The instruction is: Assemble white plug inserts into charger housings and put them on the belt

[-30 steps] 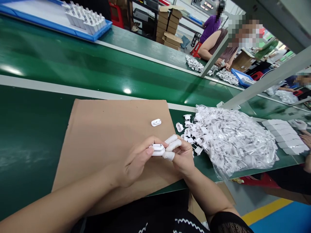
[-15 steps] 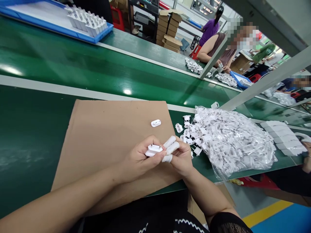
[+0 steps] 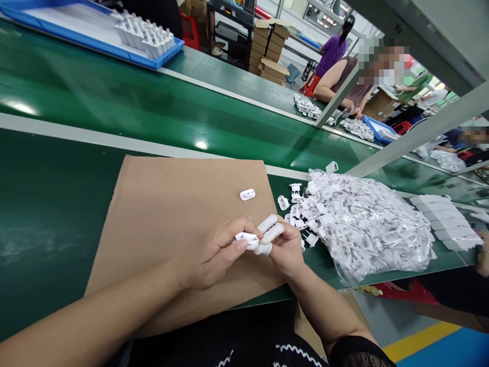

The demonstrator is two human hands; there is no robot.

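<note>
White plug (image 3: 247, 241) has turned, pinched between fingers (image 3: 272, 234).

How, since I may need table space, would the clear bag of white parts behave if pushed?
The clear bag would probably crumple, being wrinkled plastic. It may feel heavy, being so full. Loose parts beside it could scatter.

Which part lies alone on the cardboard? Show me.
The lone part beyond the left hand, near the cardboard's right edge; others are held or off the cardboard.

My left hand (image 3: 217, 255) and finger-cotted right hand (image 3: 288, 250) hold a white two-pin plug (image 3: 248, 241) above a cardboard sheet (image 3: 171, 204), near a clear bag of white parts (image 3: 372, 227).
</note>
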